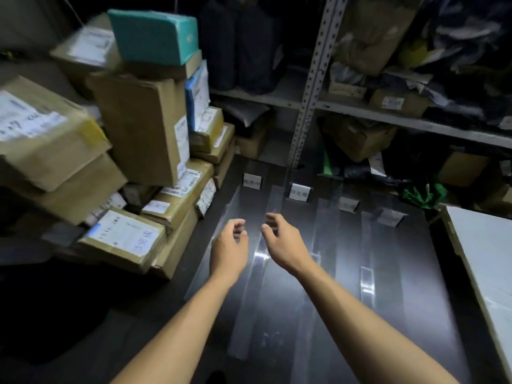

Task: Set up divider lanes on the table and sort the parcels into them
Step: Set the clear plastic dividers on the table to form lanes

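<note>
Several clear plastic divider strips point(367, 281) stand lengthwise on the dark table point(415, 314), forming lanes. Small white label cards point(299, 192) stand at the far ends of the lanes. A high pile of cardboard parcels point(144, 128) with white shipping labels fills the table's left side, a teal box point(155, 36) on top. My left hand point(230, 245) and my right hand point(282, 239) hover side by side above the leftmost lanes, fingers curled and apart, holding nothing. The lanes hold no parcels.
A metal shelf rack point(313, 79) behind the table holds boxes and dark bags. A green bag point(421, 194) lies at the table's far right corner. A large white flat board point(487, 261) sits at the right edge.
</note>
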Demonstrator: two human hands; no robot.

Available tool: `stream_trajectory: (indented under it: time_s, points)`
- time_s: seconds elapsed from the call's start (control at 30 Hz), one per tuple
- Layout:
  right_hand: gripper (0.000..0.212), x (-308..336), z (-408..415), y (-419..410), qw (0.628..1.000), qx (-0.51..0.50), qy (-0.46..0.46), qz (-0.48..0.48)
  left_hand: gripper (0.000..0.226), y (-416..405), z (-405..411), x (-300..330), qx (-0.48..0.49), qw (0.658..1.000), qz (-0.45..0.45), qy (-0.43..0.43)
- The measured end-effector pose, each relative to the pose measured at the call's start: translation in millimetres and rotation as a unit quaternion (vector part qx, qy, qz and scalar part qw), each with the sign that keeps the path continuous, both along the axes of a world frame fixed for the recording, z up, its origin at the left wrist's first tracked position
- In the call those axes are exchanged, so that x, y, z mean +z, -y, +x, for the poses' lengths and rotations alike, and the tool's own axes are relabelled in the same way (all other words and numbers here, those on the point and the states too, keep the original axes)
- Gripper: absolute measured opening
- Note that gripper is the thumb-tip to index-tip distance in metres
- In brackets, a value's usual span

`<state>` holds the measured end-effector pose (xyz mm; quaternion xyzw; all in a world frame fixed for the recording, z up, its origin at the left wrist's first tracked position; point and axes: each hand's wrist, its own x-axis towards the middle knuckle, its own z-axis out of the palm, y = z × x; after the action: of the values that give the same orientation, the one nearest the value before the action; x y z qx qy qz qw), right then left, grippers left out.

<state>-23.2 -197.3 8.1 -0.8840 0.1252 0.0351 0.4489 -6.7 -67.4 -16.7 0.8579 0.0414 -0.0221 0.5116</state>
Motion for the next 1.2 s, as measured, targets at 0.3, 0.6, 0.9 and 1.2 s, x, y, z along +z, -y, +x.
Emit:
stream_trajectory:
  time_s: [0.3,0.6,0.9,1.2]
  points:
    - [0.058,-66.3,58.7,-102.4,0.979,0.034,-0.2,0.034,0.06,-91.3,44.3,-83.8,-0.13,0.955,0.069,-0.257]
    - [0.061,-89.2,70.9,-124.4,0.965,0.04,-0.249,0.071,0.053,-104.4,50.2,-77.6,-0.12,0.96,0.157,-0.198]
    - [0.063,-94.3,79.4,-129.7,0.965,0.051,-0.241,0.092,0.048,-110.3,65.4,-41.1,-0.06,0.985,0.115,-0.114]
    - [0.062,-86.9,74.5,-103.7,0.965,0.064,-0.237,0.088,0.049,-74.0,71.5,12.2,-0.046,0.989,0.135,-0.04]
